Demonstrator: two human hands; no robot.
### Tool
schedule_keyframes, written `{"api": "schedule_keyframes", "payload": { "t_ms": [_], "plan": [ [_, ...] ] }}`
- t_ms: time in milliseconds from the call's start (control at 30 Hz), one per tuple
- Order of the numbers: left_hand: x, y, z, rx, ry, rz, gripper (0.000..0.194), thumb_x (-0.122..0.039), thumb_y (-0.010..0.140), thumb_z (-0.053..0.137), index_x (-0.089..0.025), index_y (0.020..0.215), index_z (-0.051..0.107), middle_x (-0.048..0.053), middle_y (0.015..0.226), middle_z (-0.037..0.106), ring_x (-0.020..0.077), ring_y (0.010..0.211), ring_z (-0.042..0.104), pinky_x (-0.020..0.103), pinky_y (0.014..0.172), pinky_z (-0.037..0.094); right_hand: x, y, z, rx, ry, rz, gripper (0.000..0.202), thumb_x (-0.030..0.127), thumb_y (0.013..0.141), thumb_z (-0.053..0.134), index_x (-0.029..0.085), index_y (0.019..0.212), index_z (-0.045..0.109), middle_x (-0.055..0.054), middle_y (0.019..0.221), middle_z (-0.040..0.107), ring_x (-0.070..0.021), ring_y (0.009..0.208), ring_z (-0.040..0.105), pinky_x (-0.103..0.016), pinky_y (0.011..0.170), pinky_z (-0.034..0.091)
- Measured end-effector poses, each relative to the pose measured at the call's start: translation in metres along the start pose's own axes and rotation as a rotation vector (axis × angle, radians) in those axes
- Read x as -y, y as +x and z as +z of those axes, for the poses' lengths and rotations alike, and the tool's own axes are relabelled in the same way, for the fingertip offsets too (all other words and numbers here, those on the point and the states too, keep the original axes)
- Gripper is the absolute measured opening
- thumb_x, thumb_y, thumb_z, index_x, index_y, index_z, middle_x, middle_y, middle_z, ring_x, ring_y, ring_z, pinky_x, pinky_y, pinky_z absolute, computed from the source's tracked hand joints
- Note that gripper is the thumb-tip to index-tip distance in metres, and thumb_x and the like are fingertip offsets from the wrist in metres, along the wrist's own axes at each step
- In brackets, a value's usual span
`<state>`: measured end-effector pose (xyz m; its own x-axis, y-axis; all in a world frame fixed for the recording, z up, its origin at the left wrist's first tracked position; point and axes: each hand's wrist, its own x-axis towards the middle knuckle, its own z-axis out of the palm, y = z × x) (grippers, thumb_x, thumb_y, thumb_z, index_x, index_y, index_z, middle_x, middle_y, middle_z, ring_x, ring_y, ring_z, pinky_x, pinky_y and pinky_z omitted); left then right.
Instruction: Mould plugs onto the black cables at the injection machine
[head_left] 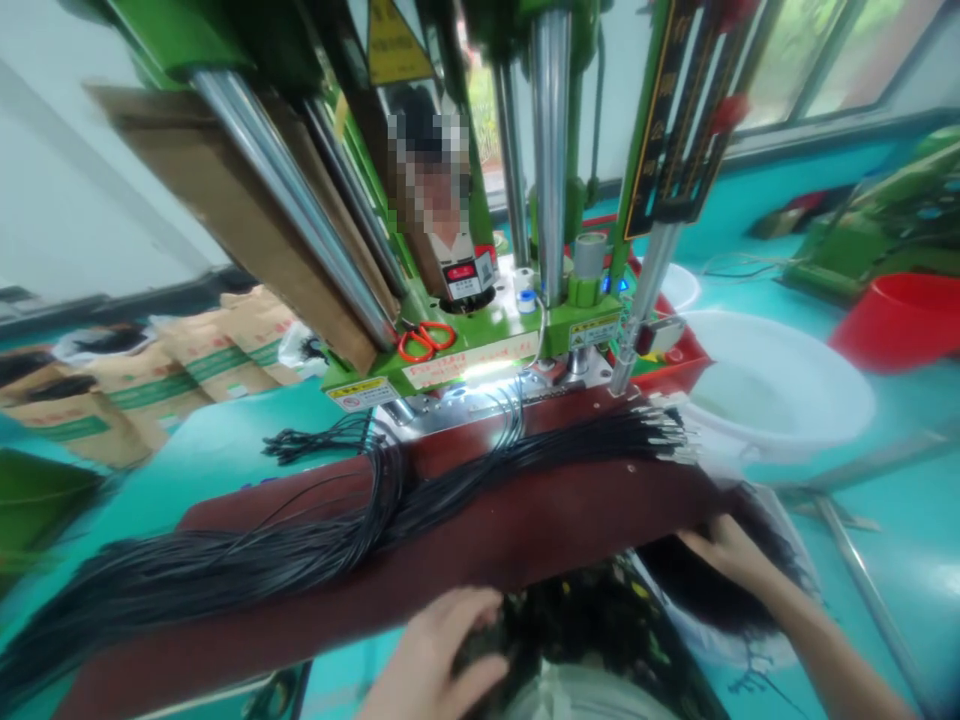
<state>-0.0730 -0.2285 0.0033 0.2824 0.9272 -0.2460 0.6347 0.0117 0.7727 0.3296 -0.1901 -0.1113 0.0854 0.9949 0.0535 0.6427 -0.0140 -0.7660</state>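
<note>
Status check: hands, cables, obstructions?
Left hand near bench, grip unclear. Right hand at dark pile, grip unclear. Black cables across bench. Orange scissors on machine, away from hands.

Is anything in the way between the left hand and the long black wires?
Nothing visible blocks the left hand from the wires. Only the front part of the brown board lies between them. The picture doesn't show whether the hand is above or below the board's edge.

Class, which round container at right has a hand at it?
The white-lined container with dark contents, lowest in view; the right hand is there, while the red bucket and white basins have none.
</note>
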Motion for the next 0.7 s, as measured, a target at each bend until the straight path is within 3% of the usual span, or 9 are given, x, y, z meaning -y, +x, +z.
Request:
{"api": "schedule_keyframes", "payload": {
  "t_ms": [100,167,233,300,400,500,600,700],
  "plan": [
    [-0.058,0.068,0.020,0.013,0.140,0.371,0.037,-0.037,0.075,0.059,-0.024,0.109,0.059,0.007,0.107,0.060,0.0238,0.102,0.053,0.039,0.094,0.039,-0.008,0.000,0.005,-0.056,-0.052,-0.001,0.032,0.038,0.064,0.046,0.016,0.083,0.060,-0.012,0.081,0.065,-0.0304,0.077,0.060,-0.047,0.079,0.047],
    [-0.079,0.117,0.035,-0.133,0.282,0.536,0.036,-0.032,0.080,0.054,-0.019,0.114,0.053,0.009,0.111,0.056,0.0228,0.105,0.050,0.040,0.095,0.037,-0.009,0.000,0.008,-0.060,-0.067,-0.011,0.032,0.035,0.064,0.044,0.015,0.083,0.061,-0.012,0.079,0.064,-0.0308,0.078,0.059,-0.048,0.080,0.046],
    [-0.088,0.157,0.047,-0.270,0.477,0.563,0.039,-0.030,0.078,0.057,-0.013,0.113,0.052,0.013,0.110,0.054,0.0261,0.105,0.048,0.042,0.092,0.038,-0.006,-0.001,0.008,-0.061,-0.082,-0.017,0.034,0.033,0.065,0.043,0.014,0.086,0.062,-0.013,0.083,0.064,-0.0318,0.086,0.058,-0.048,0.084,0.044],
    [-0.091,0.184,0.052,-0.287,0.651,0.512,0.036,-0.030,0.076,0.060,-0.009,0.105,0.056,0.015,0.101,0.055,0.0279,0.099,0.050,0.041,0.085,0.040,-0.002,-0.002,0.008,-0.056,-0.101,-0.016,0.038,0.032,0.067,0.041,0.013,0.092,0.063,-0.014,0.089,0.065,-0.0329,0.093,0.057,-0.048,0.088,0.041],
    [-0.095,0.203,0.048,-0.124,0.747,0.466,0.022,-0.029,0.076,0.059,-0.013,0.091,0.059,0.010,0.090,0.057,0.0233,0.087,0.055,0.034,0.077,0.043,0.002,-0.003,0.006,-0.033,-0.111,-0.019,0.041,0.032,0.069,0.040,0.013,0.097,0.063,-0.014,0.092,0.066,-0.0336,0.096,0.056,-0.049,0.091,0.038],
    [-0.104,0.206,0.039,0.037,0.778,0.471,0.012,-0.025,0.079,0.054,-0.016,0.086,0.056,0.006,0.087,0.057,0.0192,0.082,0.057,0.030,0.075,0.043,0.001,-0.003,0.005,-0.030,-0.105,-0.016,0.041,0.031,0.069,0.040,0.013,0.096,0.065,-0.014,0.091,0.067,-0.0339,0.096,0.057,-0.050,0.091,0.039],
    [-0.115,0.201,0.036,0.064,0.855,0.463,0.009,-0.020,0.080,0.046,-0.016,0.085,0.052,0.008,0.091,0.057,0.0204,0.085,0.057,0.030,0.075,0.042,0.000,-0.003,0.006,-0.037,-0.087,-0.013,0.042,0.031,0.069,0.041,0.012,0.097,0.066,-0.016,0.094,0.067,-0.0349,0.098,0.056,-0.051,0.089,0.040],
    [-0.120,0.190,0.031,0.025,0.717,0.423,0.011,-0.020,0.084,0.038,-0.017,0.090,0.045,0.007,0.085,0.055,0.0192,0.078,0.056,0.030,0.070,0.041,0.000,-0.005,0.009,-0.046,-0.081,-0.001,0.043,0.031,0.070,0.042,0.010,0.100,0.064,-0.017,0.098,0.066,-0.0345,0.097,0.057,-0.050,0.086,0.043]
  ]
}}
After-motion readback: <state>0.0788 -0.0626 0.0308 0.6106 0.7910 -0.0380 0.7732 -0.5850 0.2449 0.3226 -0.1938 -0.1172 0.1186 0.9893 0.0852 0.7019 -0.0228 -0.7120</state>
